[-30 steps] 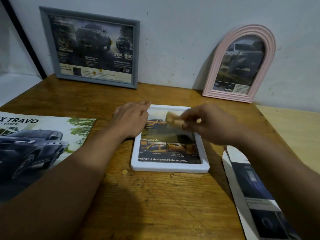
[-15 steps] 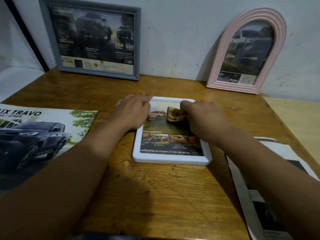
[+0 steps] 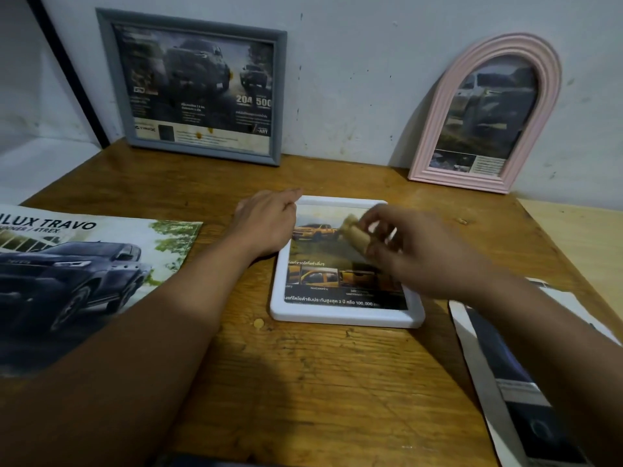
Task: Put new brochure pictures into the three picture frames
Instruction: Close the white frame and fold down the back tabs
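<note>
Head | right grip point(image 3: 397, 251) pinches cloth point(image 3: 355, 235), seemingly above white frame point(image 3: 344, 320)

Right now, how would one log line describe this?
left hand: steadies white frame | right hand: holds tan cloth over frame | grey frame, pink frame: lean on wall

Both forearms reach forward from the lower edge of the view, hands side by side.
Left hand point(image 3: 266, 224): palm down, fingers straight and together, pointing forward and resting flat. Right hand point(image 3: 414, 251): raised slightly, back of the hand toward the camera, fingers point(image 3: 374, 227) curled and pinching a small tan wad point(image 3: 354, 232); motion blur softens its outline.
</note>
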